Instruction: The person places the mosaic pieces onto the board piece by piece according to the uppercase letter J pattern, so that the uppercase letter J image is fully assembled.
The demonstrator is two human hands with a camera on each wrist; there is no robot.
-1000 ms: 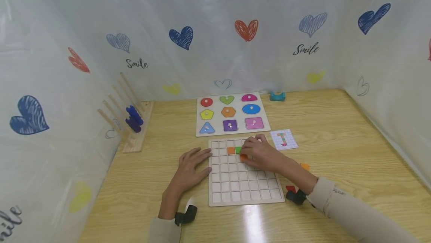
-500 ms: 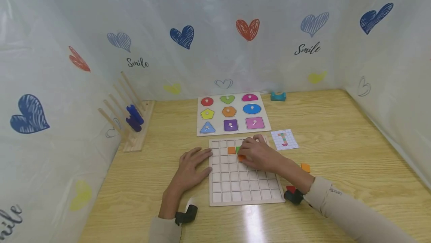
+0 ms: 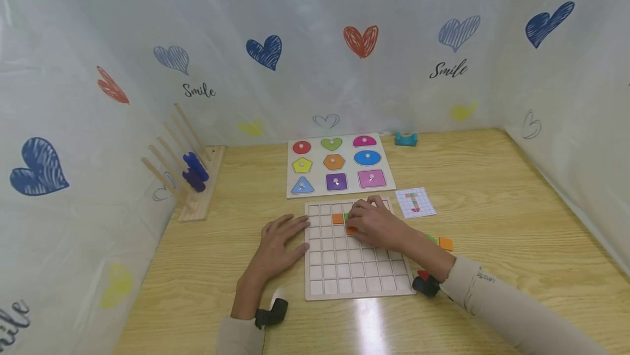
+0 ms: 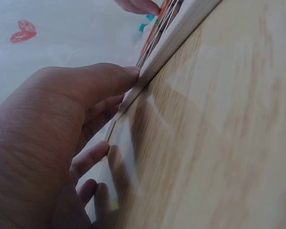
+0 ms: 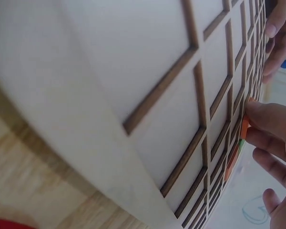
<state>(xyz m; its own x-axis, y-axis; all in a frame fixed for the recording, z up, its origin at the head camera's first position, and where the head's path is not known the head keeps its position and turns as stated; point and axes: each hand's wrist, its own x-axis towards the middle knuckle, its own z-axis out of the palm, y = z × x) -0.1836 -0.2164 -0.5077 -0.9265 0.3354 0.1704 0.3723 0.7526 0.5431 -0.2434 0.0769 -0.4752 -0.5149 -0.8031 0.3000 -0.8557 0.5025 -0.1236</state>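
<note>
My right hand [image 3: 378, 226] pinches an orange square tile [image 5: 245, 125] between thumb and fingers, low over the wooden grid board [image 3: 337, 273]. Just behind that tile, a green tile [image 3: 346, 216] sits in the board's second row, partly covered by my fingers. Left of the green one lies another orange tile [image 3: 337, 219] in its cell. My left hand [image 3: 276, 245] rests at the board's left edge with fingers spread. In the left wrist view its thumb [image 4: 109, 81] touches the board's rim.
A pattern card [image 3: 415, 203] lies right of the board. Loose orange [image 3: 445, 244], green [image 3: 431, 238] and red [image 3: 423, 274] pieces lie near my right forearm. Behind are a knobbed shape puzzle [image 3: 341, 165] and a teal piece [image 3: 406, 139]. A peg rack [image 3: 202, 196] stands left.
My right hand has slid slightly left with the orange tile. A loose green piece beside the right forearm has come into sight. The left hand stays where it was.
</note>
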